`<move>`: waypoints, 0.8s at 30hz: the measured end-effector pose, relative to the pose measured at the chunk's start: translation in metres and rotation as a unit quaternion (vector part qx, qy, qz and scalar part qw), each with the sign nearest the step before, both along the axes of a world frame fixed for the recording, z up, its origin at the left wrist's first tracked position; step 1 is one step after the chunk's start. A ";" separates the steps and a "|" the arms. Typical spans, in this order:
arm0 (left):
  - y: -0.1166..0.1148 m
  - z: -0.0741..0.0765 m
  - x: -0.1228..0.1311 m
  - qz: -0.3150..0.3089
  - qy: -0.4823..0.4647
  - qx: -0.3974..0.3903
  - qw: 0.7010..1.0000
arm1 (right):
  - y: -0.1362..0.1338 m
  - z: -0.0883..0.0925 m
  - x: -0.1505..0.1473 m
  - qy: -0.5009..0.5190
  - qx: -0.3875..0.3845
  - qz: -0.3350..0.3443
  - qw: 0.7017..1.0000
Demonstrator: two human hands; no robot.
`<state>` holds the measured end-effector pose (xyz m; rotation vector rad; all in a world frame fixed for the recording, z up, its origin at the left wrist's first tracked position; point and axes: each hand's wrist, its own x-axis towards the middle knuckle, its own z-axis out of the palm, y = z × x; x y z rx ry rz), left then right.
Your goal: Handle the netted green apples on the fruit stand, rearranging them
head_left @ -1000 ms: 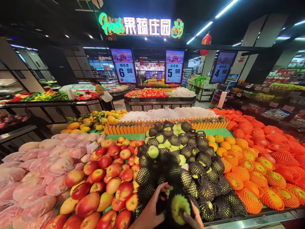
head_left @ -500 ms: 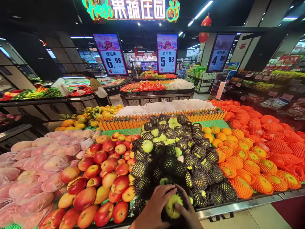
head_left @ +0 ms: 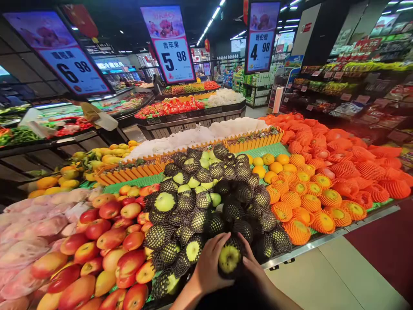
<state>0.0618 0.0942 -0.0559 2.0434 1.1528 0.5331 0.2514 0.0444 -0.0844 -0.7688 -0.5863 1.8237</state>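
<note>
Between my two hands is a green apple point(head_left: 229, 259) in a black foam net, its bare green end facing up toward me. My left hand point(head_left: 209, 262) wraps around its left side, thumb underneath. My right hand point(head_left: 253, 262) closes on its right side. Both hands are at the front edge of a heap of green apples point(head_left: 196, 219), most of them in black nets, a few bare ones point(head_left: 165, 201) among them. The apple's underside is hidden by my fingers and shadow.
Red apples point(head_left: 111, 239) lie left of the heap, with pink wrapped fruit point(head_left: 29, 245) beyond. Netted oranges point(head_left: 297, 230) and red-netted fruit point(head_left: 351, 172) are at the right. A metal rim point(head_left: 309, 247) edges the stand. A person point(head_left: 90, 112) stands at the far left.
My view has swung right and down, so the stand appears shifted left. The apple stays in both hands; my right thumb has moved off its green end to the side.
</note>
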 end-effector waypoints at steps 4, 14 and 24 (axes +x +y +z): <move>0.028 0.003 0.033 0.052 -0.043 0.089 0.994 | 0.014 0.002 0.041 -0.028 0.033 0.041 0.998; 0.145 0.019 0.119 0.406 -0.326 0.047 0.852 | 0.035 -0.008 0.140 -0.053 0.066 0.098 0.992; 0.206 -0.012 0.167 0.381 -0.016 -0.066 0.922 | 0.043 -0.035 0.189 -0.061 0.064 0.116 0.989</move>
